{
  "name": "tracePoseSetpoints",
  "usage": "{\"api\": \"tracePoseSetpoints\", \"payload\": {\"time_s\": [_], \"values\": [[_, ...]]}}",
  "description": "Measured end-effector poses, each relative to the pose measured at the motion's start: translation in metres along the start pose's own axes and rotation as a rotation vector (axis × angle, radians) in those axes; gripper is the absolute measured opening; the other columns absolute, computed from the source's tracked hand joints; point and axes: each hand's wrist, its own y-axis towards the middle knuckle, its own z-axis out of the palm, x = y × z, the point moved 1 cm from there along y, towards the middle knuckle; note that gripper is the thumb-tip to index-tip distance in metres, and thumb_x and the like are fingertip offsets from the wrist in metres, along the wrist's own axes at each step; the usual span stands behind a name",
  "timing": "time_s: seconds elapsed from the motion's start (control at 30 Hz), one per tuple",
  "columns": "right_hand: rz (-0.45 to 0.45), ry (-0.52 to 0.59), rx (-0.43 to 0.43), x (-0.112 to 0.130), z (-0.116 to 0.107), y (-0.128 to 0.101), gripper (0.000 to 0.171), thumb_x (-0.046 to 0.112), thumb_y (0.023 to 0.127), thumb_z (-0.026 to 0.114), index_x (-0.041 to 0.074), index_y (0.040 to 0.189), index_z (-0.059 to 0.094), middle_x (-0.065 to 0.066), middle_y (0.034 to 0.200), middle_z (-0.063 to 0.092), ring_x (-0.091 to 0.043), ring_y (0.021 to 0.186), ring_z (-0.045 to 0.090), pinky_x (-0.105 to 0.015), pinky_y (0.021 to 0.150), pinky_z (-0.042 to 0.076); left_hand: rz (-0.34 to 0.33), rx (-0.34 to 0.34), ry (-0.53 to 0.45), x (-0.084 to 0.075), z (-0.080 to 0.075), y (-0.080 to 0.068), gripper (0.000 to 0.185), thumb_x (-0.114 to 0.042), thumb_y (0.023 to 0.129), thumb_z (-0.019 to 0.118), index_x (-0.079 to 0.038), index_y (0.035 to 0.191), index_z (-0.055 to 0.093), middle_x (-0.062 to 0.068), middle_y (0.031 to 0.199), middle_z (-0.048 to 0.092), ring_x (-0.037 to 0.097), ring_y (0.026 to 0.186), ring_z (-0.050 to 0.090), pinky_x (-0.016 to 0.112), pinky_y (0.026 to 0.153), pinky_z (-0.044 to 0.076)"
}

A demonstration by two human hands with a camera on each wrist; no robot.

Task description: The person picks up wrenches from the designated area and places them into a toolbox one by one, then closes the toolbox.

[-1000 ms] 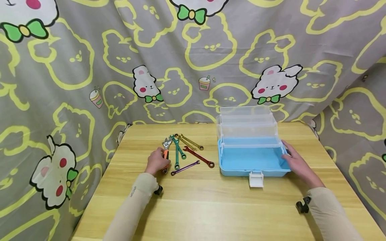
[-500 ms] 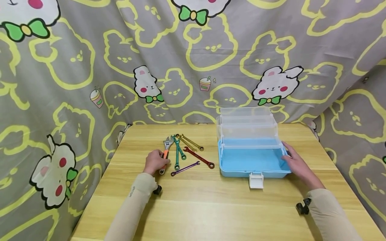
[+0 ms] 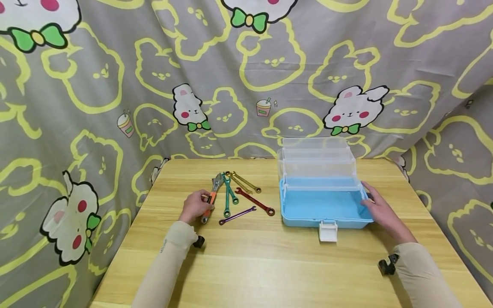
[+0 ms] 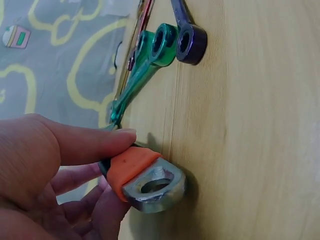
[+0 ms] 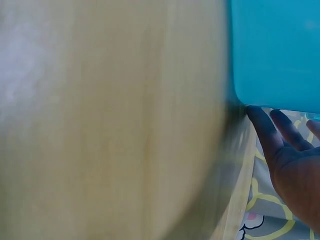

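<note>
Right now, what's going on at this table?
A person sits at a wooden table. Their left hand grips the orange handle of an adjustable wrench, tilting it up on edge beside a spread of coloured spanners. Their right hand rests with straight fingers against the right side of an open blue toolbox, whose clear trays are folded back.

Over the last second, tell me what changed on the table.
The left hand, gripping the orange-handled adjustable wrench, has tipped it onto its edge, its head swung slightly right toward the green wrenches. The right hand stayed against the blue toolbox; the other wrenches did not move.
</note>
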Motion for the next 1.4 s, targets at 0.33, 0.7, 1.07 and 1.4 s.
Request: {"api": "tracePoseSetpoints", "payload": {"time_s": [0.33,0.7,1.07,1.4], "values": [[-0.027,0.039,-0.005,0.007,-0.004,0.004,0.079,0.049,0.111,0.038,0.021,0.167,-0.010,-0.037,0.167,0.001,-0.067,0.148,0.006,-0.083,0.111,0.016,-0.105,0.053,-0.330,0.016,0.000,-0.005,0.050,-0.006,0.090,0.078,-0.005,0.138,0.062,0.019,0.121,0.062,0.023,0.091,0.064,0.028,0.072,0.056],[-0.030,0.103,-0.051,0.007,-0.003,0.018,0.077,0.054,0.111,0.031,0.013,0.167,-0.004,-0.038,0.165,0.012,-0.060,0.151,0.012,-0.077,0.117,0.015,-0.046,0.124,-0.544,0.018,-0.013,-0.012,0.056,-0.010,0.095,0.075,-0.004,0.146,0.054,0.011,0.115,0.060,0.014,0.082,0.066,0.028,0.070,0.059],[-0.021,0.113,-0.082,-0.003,-0.001,0.019,0.073,0.052,0.112,0.029,0.010,0.167,0.007,-0.034,0.168,0.008,-0.059,0.152,0.008,-0.078,0.118,0.010,0.030,0.149,-0.706,0.001,-0.009,-0.018,0.055,-0.006,0.096,0.073,-0.002,0.147,0.052,0.009,0.122,0.059,0.011,0.085,0.066,0.023,0.074,0.059],[-0.057,0.062,-0.083,0.001,0.000,0.026,0.066,0.046,0.113,0.026,0.016,0.168,0.002,-0.038,0.165,0.011,-0.062,0.148,0.014,-0.081,0.113,0.015,0.062,0.143,-0.741,-0.007,-0.009,-0.022,0.056,-0.010,0.095,0.075,-0.003,0.146,0.052,0.008,0.124,0.056,0.014,0.093,0.066,0.028,0.082,0.061]]}}
